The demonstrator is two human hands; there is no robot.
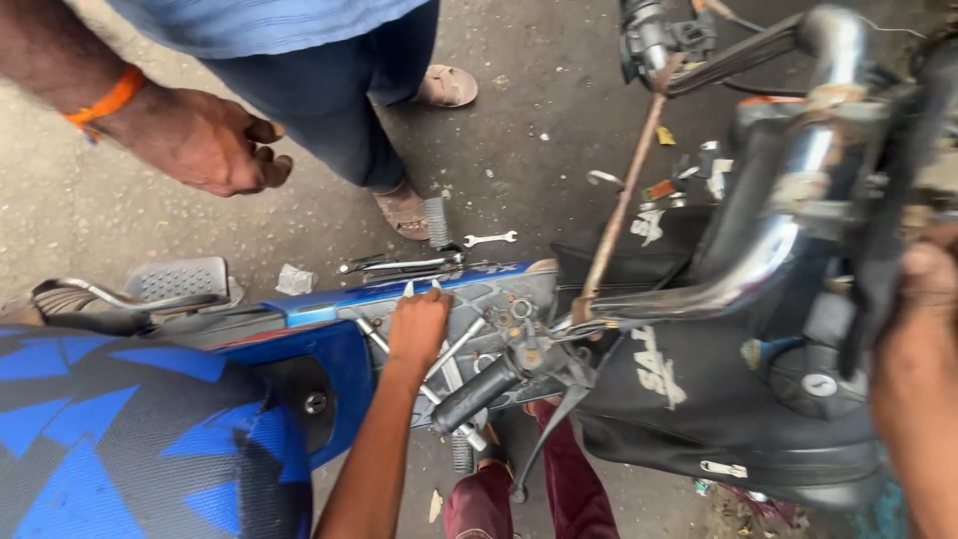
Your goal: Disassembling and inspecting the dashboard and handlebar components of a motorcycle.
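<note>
While another person's hand with an orange wristband (215,140) hangs far left of the curved chrome handlebar (758,260), the left hand (419,324) presses its fingers, curled together, on the blue motorcycle's grey metal plate (499,304), seemingly mid-adjustment. Right of the handlebar, the blurred right hand (923,309) rests against a black part. I cannot tell how its fingers stand, and further work likely calls for a steady hold there.

Outdoor setting, daylight, flat and even; no hard shadows. Ground (539,110) is grey, gritty concrete or tarmac, stained and dusty. Litter scattered over it: small paper scraps (295,278), a yellowish chip (665,136), pale debris. A loose open-ended spanner (490,239) lies flat on the ground, with further metal tools (399,265) in a row just beside it. A bystander stands on the ground in dark trousers and sandals (446,87). No walls, windows or furniture in view.
</note>
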